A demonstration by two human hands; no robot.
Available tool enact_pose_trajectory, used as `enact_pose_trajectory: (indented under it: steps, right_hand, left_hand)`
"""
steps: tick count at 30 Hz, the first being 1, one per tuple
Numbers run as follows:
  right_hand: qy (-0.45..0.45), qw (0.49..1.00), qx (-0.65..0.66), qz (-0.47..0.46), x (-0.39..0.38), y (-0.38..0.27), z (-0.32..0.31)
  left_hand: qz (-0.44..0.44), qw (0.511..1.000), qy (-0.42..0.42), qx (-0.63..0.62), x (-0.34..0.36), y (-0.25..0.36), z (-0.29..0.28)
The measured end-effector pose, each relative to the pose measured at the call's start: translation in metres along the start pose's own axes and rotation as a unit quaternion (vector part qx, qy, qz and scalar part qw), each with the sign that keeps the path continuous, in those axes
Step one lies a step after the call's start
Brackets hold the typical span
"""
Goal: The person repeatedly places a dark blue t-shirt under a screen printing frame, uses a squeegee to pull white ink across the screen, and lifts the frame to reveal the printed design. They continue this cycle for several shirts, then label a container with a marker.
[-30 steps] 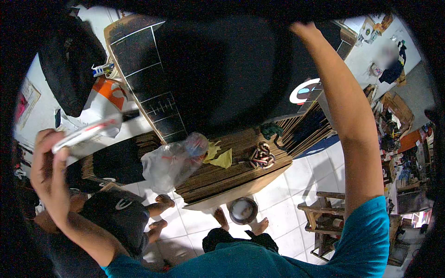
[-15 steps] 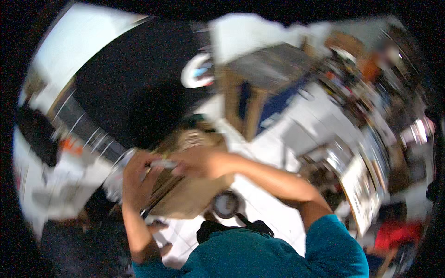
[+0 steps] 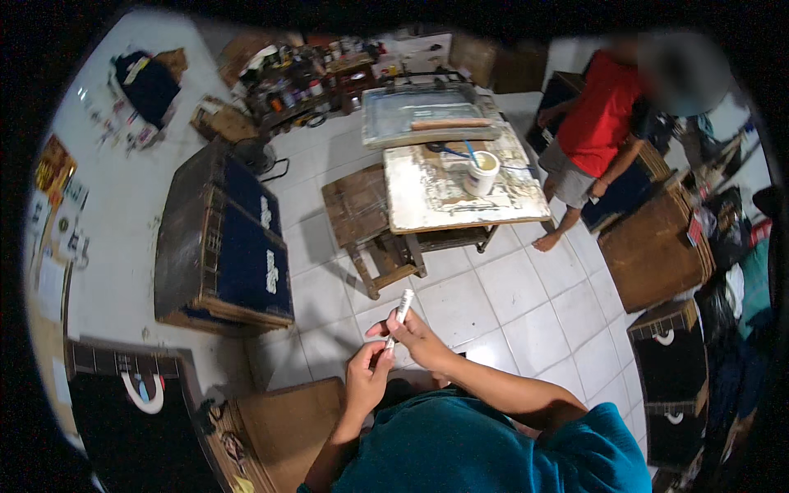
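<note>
A slim white marker point(image 3: 403, 307) is held upright at a tilt in front of my body, above the tiled floor. My right hand point(image 3: 417, 338) has its thumb and fingers closed round the marker's middle. My left hand point(image 3: 367, 376) pinches the lower end, just below and left of the right hand. The marker's upper end sticks out free above my right fingers. Its lowest tip is partly covered by my left fingertips.
A paint-stained table point(image 3: 411, 193) with a white bucket point(image 3: 482, 174) and a framed screen point(image 3: 427, 115) stands ahead, beside a wooden stool point(image 3: 362, 205). Dark panel stacks point(image 3: 222, 246) stand left. A cardboard box point(image 3: 296, 427) lies near left. A person in red point(image 3: 604, 115) stands right.
My view has swung right, from the black panel and cardboard box toward the table. Both hands are now in front of my body, together on the marker; the earlier frame is blurred.
</note>
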State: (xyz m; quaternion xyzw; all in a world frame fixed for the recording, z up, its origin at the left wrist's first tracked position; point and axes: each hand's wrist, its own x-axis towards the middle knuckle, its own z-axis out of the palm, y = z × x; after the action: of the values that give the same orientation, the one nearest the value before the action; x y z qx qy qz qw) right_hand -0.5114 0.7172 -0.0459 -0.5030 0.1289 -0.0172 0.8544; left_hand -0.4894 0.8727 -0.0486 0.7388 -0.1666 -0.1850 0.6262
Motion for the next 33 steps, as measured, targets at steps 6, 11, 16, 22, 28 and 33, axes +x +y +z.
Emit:
enact_pose_trajectory:
  steps: [6,11,16,22,28,33]
  right_hand:
    - [0.041,0.991,-0.118,-0.051,0.019,-0.054,-0.094]
    - [0.091,0.990,-0.097,-0.038,0.061,-0.098,-0.115]
    - [0.168,0.980,-0.057,-0.090,0.097,-0.133,-0.137]
    - [0.239,0.943,-0.151,-0.177,0.130,-0.168,-0.200]
    - [0.331,0.869,-0.146,-0.337,0.144,-0.309,-0.407]
    - [0.335,0.916,-0.185,-0.117,0.231,-0.318,-0.498]
  left_hand:
    - [0.122,0.982,-0.116,0.081,0.095,0.023,0.028]
    - [0.278,0.943,-0.135,0.126,0.184,0.040,0.054]
    - [0.272,0.904,-0.304,0.124,0.267,0.070,0.070]
    - [-0.004,0.897,-0.441,-0.021,0.340,0.077,0.104]
    - [-0.076,0.955,-0.258,0.126,0.450,-0.002,0.098]
    - [0.031,0.924,-0.095,0.370,0.510,-0.097,0.170]
